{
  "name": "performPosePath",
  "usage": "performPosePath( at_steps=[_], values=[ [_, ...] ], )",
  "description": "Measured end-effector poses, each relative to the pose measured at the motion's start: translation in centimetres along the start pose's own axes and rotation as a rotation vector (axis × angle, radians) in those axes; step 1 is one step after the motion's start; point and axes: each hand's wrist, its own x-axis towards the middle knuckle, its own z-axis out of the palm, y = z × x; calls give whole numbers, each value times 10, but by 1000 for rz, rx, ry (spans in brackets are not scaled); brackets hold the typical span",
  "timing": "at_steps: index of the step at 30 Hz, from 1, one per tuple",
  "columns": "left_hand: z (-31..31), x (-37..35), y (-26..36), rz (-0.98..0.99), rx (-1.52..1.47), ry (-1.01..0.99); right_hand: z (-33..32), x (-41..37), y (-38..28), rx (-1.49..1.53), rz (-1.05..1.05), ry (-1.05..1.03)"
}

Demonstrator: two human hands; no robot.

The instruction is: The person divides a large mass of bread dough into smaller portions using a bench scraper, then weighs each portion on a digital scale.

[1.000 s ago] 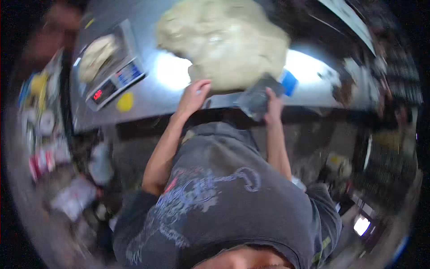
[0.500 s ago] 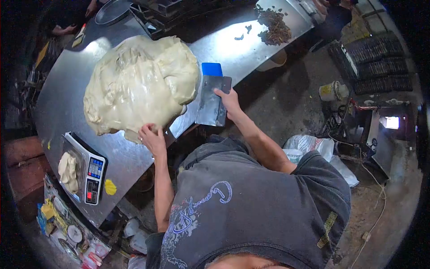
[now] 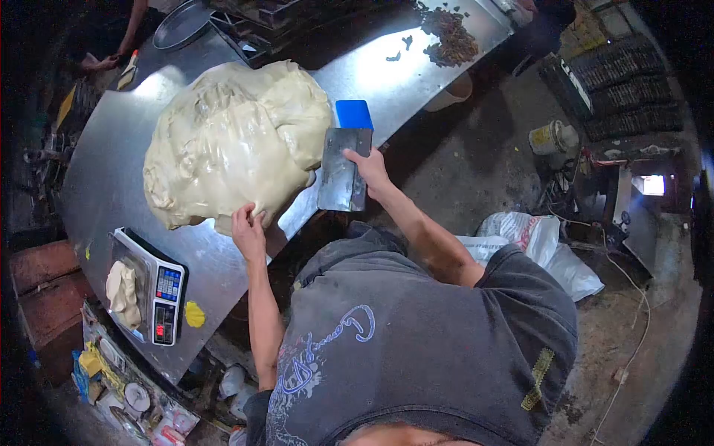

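Observation:
A very large, pale, glossy mass of dough (image 3: pixel 230 141) lies on the metal table. My left hand (image 3: pixel 249 229) grips the dough's near edge, thumb and fingers closed on a bit of it. In my right hand (image 3: pixel 368 169) is a wide metal dough scraper (image 3: pixel 340 175), its flat blade held just right of the dough. A blue flat piece (image 3: pixel 352 114) lies on the table beyond the scraper. On a digital scale (image 3: pixel 168 286) at the left sits a small lump of dough (image 3: pixel 123 293); the red display is lit.
The metal table (image 3: pixel 111 171) runs from lower left to upper right. Dark brown scraps (image 3: pixel 452 39) are heaped at its far end, and a round tray (image 3: pixel 181 24) and a brush (image 3: pixel 128 70) lie at the back. Other people's arms (image 3: pixel 111 59) show at the far left.
My right hand has shifted the scraper slightly left, closer to the dough. My left hand stays at the dough's near edge. The view has tilted a little.

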Motion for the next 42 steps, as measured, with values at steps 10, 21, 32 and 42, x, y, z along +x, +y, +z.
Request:
performPosePath(
  at_steps=[10, 21, 32, 42],
  values=[
    [-12, -8, -23, 96, -134, -70, 24, -27, 20, 27, -4, 14],
    [5, -26, -37, 172, -50, 89, 24, -21, 33, -6, 18, 69],
    [27, -14, -32, 13, 36, 91, 33, -18, 26, -78, -50, -156],
    [-57, -50, -31, -176, -307, 78, 160, -77, 20, -602, -563, -489]
  ],
)
